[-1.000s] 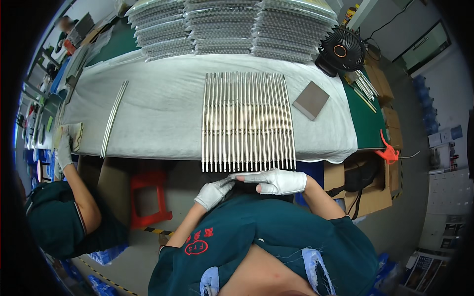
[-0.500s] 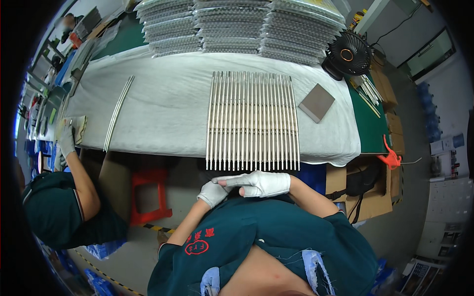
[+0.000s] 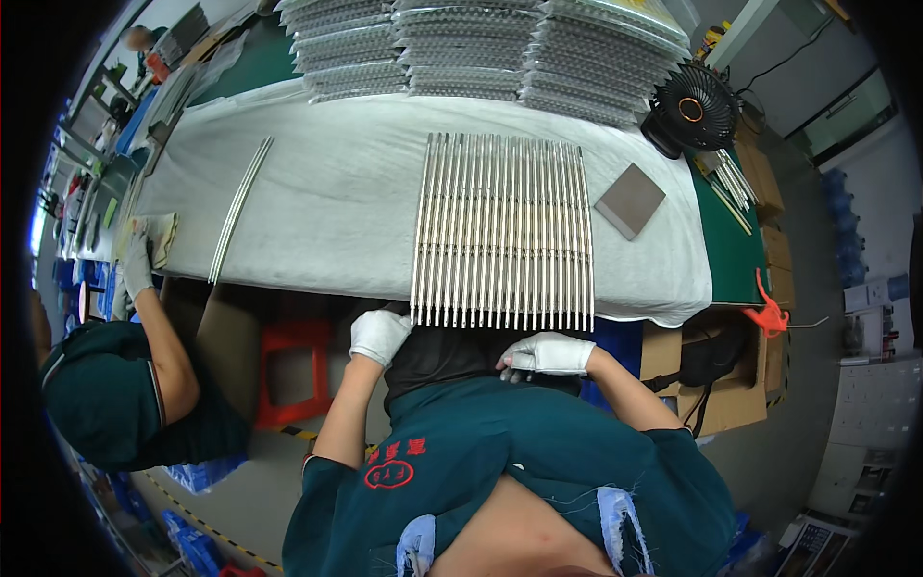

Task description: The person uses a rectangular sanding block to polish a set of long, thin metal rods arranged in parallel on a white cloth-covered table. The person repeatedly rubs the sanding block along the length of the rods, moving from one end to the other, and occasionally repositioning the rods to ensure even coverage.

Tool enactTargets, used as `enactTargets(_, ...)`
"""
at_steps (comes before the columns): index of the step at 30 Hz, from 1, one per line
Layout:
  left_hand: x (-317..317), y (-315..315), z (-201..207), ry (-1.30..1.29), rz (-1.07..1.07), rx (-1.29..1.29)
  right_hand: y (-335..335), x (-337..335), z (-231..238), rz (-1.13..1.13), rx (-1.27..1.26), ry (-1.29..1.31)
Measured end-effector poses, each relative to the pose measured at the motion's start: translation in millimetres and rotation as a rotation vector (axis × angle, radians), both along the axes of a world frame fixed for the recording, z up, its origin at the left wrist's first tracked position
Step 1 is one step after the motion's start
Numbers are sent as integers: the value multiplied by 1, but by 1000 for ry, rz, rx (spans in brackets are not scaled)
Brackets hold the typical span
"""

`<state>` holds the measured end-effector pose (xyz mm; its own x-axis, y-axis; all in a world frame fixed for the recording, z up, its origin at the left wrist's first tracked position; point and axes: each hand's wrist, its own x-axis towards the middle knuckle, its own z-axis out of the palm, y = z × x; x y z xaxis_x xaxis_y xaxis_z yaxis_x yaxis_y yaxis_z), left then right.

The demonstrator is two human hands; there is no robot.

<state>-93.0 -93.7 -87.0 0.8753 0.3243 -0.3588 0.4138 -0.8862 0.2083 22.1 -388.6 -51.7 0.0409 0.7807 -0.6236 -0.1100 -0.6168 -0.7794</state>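
Observation:
A row of long, slim metal rods [image 3: 502, 231] lies side by side on the white cloth, their near ends jutting past the table's front edge. My left hand [image 3: 381, 336], in a white glove, is at the near left corner of the row. Its fingers are curled, their tips by the end of the outermost rod; whether they grip it is hidden. Below the near ends on the right, my right hand [image 3: 550, 354] hovers in front of my body. That glove leaves some fingertips bare; the fingers are loosely bent and apart, with nothing seen in them.
A few thin rods [image 3: 240, 210] lie apart on the left. Right of the row sits a grey-brown block [image 3: 631, 201]. Bubble-wrapped stacks [image 3: 461, 58] and a black fan [image 3: 690, 108] stand behind. A co-worker's gloved hand [image 3: 137, 262] is far left, near a red stool [image 3: 291, 375].
My hands, previously together below the rods, have parted. The left moved up and left to the row's corner; the right shifted right. The whole view has shifted slightly.

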Motion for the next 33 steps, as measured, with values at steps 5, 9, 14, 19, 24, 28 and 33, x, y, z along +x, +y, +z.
enactTargets(5,2,1,-49,132,-80,-24,2,-10,-10,98,-86,-257)
enactTargets(9,11,9,-42,130,-213,-25,7,-24,-2,54,204,-502)
enactTargets(14,0,-4,-31,223,-34,-142,10,-7,46,118,511,-205)
enactTargets(19,-6,-23,-20,138,98,-154,24,-4,54,153,285,-470)
enactTargets(24,-9,-14,4,193,195,-245,23,-11,50,61,472,-533)
enactTargets(28,-14,-16,-13,142,160,-229,29,-9,68,151,348,-370)
enactTargets(33,-8,-26,-15,123,110,-164,29,-9,63,98,425,-342)
